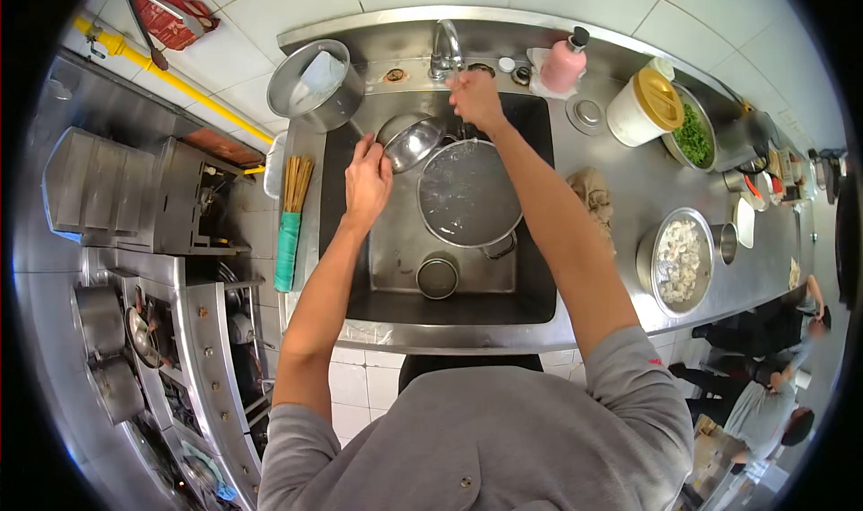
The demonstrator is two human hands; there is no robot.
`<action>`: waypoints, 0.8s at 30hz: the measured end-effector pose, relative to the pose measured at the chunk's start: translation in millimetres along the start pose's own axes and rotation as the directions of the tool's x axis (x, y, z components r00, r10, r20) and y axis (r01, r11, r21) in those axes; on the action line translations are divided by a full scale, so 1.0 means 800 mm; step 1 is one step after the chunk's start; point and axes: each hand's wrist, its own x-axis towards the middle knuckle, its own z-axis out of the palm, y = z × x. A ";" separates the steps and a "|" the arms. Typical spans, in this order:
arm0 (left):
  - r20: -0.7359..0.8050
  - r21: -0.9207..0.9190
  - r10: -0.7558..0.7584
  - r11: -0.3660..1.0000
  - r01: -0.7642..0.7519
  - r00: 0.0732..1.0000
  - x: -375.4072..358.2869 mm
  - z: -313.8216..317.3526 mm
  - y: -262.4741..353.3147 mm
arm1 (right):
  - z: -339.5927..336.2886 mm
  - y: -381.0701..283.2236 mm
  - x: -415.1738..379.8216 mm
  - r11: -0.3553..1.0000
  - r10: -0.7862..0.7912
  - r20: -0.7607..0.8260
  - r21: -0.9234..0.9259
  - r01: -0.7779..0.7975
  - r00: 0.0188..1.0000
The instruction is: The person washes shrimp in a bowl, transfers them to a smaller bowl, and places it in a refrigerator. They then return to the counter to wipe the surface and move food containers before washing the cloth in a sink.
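Observation:
My left hand (369,180) grips the rim of a small metal bowl (415,144), which is tilted over the left part of the sink (360,306). At the faucet (445,51), my right hand (476,96) has its fingers closed near the spout; whether something is in them is hidden. Below it stands a large round pot (469,195) holding water, with another metal bowl partly hidden behind the small one. A small round container (437,277) sits on the sink floor near the drain.
A metal pot (316,106) stands at the sink's back left corner. Right of the sink are a pink bottle (564,63), a yellow-lidded tub (634,120), a crumpled cloth (591,196) and a bowl of white pieces (679,264). Other people (764,412) are at lower right.

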 end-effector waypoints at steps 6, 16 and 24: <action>-0.088 -0.081 0.027 0.996 -0.034 0.996 -0.032 -0.019 0.009 | -0.022 0.028 -0.131 0.892 -0.213 -0.315 -0.448 0.052 0.925; -0.140 -0.167 0.173 0.967 -0.195 0.975 -0.117 0.011 -0.040 | -0.131 0.150 -0.409 0.917 -0.037 -0.301 -0.389 -0.087 0.953; -0.149 -0.206 0.133 0.965 -0.162 0.980 -0.156 0.035 -0.029 | -0.237 0.090 -0.487 0.919 -0.182 -0.692 -0.372 -0.129 0.698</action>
